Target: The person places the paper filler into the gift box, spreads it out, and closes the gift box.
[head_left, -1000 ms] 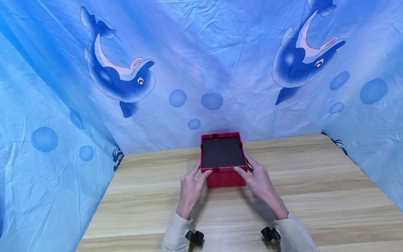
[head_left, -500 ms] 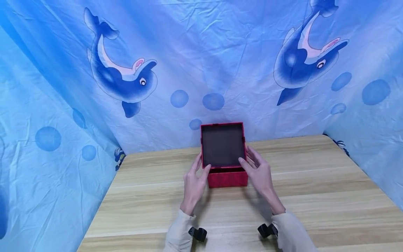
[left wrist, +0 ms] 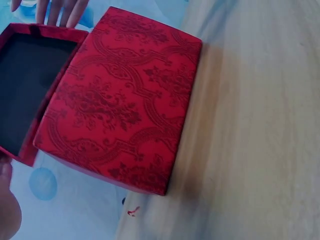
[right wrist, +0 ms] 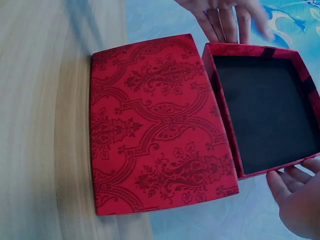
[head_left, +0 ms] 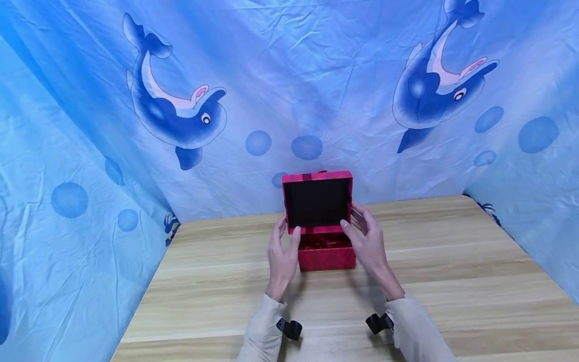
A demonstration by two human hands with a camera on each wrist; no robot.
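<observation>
A red patterned box (head_left: 326, 260) stands on the table, its front panel facing me. Above and behind its opening, a red-rimmed box lid (head_left: 318, 203) is tilted up with its black inner face toward me. My left hand (head_left: 281, 259) grips the lid's left side, thumb near its lower front corner. On the opposite side my right hand (head_left: 372, 246) holds the lid likewise. Something dark red shows inside the box, too shadowed to identify. In the right wrist view, the lid (right wrist: 270, 110) lies beyond the box's damask-patterned panel (right wrist: 165, 130).
The light wood table (head_left: 203, 291) stretches out on both sides of the box. Behind it hangs a blue curtain (head_left: 253, 60) with printed dolphins. Small black wrist cameras (head_left: 289, 329) sit at the cuffs.
Both hands have tipped the lid from nearly flat over the box to a steep tilt, its far edge raised. The box's inside has come into view; the box itself stays put.
</observation>
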